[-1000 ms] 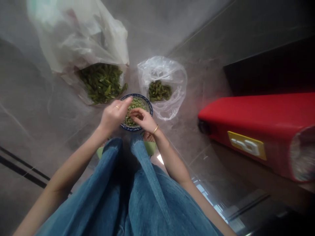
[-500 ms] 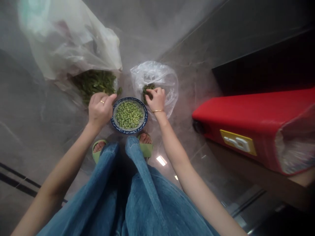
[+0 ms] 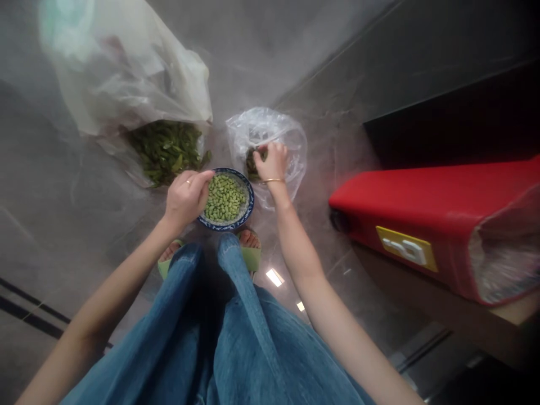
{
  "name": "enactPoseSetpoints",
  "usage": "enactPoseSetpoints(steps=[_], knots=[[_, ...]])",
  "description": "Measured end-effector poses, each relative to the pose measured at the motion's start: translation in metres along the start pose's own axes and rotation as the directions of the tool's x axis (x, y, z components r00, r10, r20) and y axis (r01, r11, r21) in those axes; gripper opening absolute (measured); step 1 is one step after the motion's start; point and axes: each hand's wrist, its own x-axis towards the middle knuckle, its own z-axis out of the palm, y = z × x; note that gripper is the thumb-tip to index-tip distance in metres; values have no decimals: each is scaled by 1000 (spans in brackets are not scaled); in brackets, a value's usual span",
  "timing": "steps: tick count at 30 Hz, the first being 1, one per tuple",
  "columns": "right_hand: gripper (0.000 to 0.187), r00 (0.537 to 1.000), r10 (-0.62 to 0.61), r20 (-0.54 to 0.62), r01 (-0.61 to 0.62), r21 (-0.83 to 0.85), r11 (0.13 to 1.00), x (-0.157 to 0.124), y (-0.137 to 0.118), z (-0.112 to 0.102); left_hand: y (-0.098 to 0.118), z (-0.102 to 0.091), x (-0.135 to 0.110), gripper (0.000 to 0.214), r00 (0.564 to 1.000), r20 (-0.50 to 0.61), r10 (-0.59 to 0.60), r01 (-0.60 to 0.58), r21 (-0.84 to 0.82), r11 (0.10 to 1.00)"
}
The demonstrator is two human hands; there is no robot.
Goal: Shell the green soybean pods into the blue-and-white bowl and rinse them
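My left hand (image 3: pixel 188 197) is closed, thumb and fingers pinched together over the left rim of a blue-and-white bowl (image 3: pixel 250 209). Whatever its fingertips hold is too small or hidden to make out. Shelled green beans (image 3: pixel 225 197) fill the middle of the bowl. At the bowl's upper right, my right hand (image 3: pixel 272 162) reaches over a clear plastic bag (image 3: pixel 297 152). Its thumb and curved fingers are apart, around dark green pods (image 3: pixel 252 166) lying in that bag; whether it touches them I cannot tell.
A large whitish plastic bag (image 3: pixel 139 73) lies at upper left, with green bean pods (image 3: pixel 169 149) at its mouth. To the right is a red box-like object (image 3: pixel 413 191) with a yellow label. My feet in green slippers (image 3: pixel 252 257) stand just below the bowl on grey tiles.
My left hand has moved right, from beside the green pods to over the bowl's left rim. My right hand has shifted slightly up and right, still over the clear bag.
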Motion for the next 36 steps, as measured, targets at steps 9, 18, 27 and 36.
enactPoseSetpoints(steps=[9, 18, 27, 36], knots=[[37, 949, 218, 230, -310, 814, 492, -43, 9, -28, 18, -4, 6, 21, 997, 48, -62, 70, -202, 977], [31, 953, 164, 256, -302, 858, 415, -61, -7, -16, 33, -6, 12, 20, 997, 16, -69, 71, -333, 940], [28, 978, 165, -130, -110, 355, 928, -37, 37, -18, 26, -1, 4, 21, 991, 74, -115, 132, -313, 941], [17, 996, -56, 73, 61, -68, 996, -53, 8, 0, 18, 4, 5, 23, 991, 130, -45, 82, -300, 950]])
